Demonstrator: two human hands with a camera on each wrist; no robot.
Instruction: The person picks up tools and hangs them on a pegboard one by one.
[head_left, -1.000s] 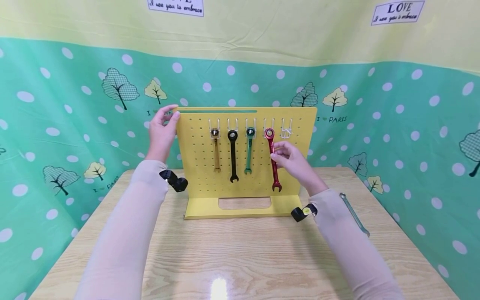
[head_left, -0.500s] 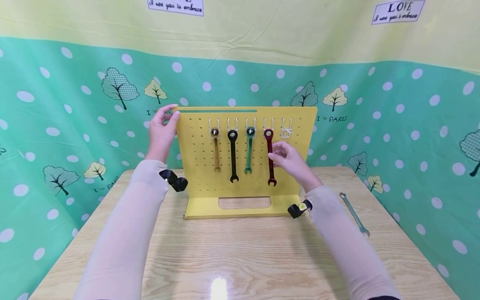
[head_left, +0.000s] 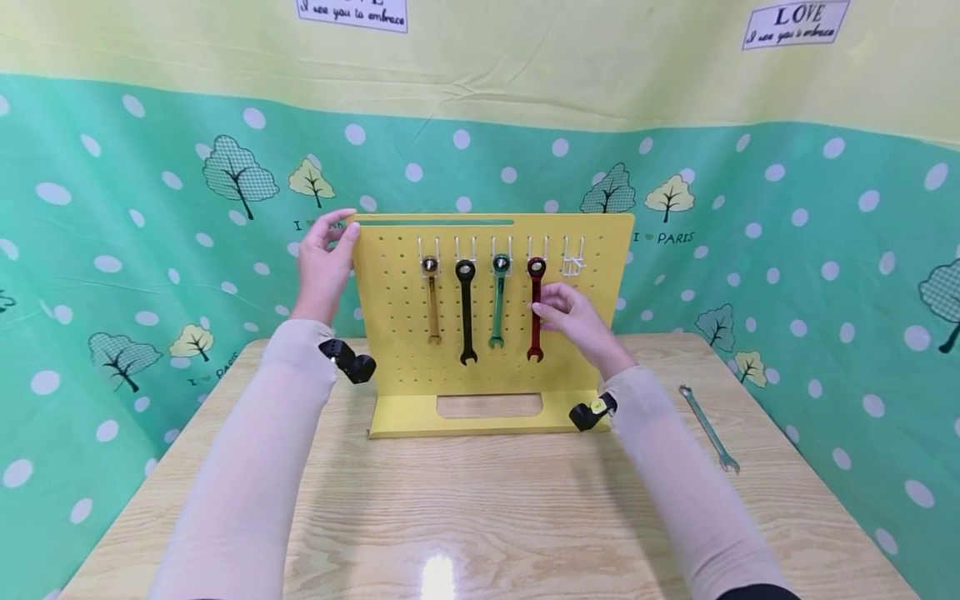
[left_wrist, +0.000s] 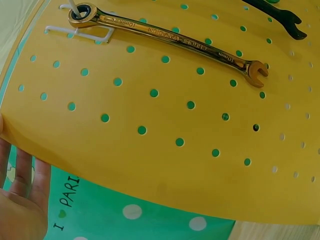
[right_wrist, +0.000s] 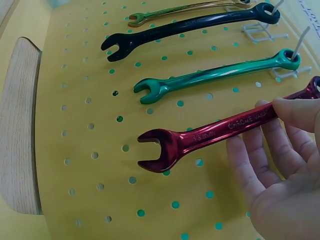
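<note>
A yellow pegboard (head_left: 405,358) stands upright on the wooden table. My left hand (head_left: 322,271) holds its upper left edge, thumb in front. With thumb and fingers, my right hand (head_left: 577,321) pinches the red combination wrench (head_left: 536,335) by its shank. The wrench hangs upright against the board, its ring end at a white hook; the right wrist view cuts off that end. To its left hang a green wrench (right_wrist: 215,75), a black wrench (head_left: 467,312) and a gold wrench (left_wrist: 170,36) on white hooks.
A white hook (head_left: 573,265) with no wrench on it is at the right of the row. Another greenish wrench (head_left: 708,429) lies on the table (head_left: 465,508) near its right edge. A patterned curtain (head_left: 750,208) surrounds the table.
My right hand has moved slightly left and toward the board with the red wrench. The wrench has gone from slanted to nearly vertical. My left hand has stayed in place.
</note>
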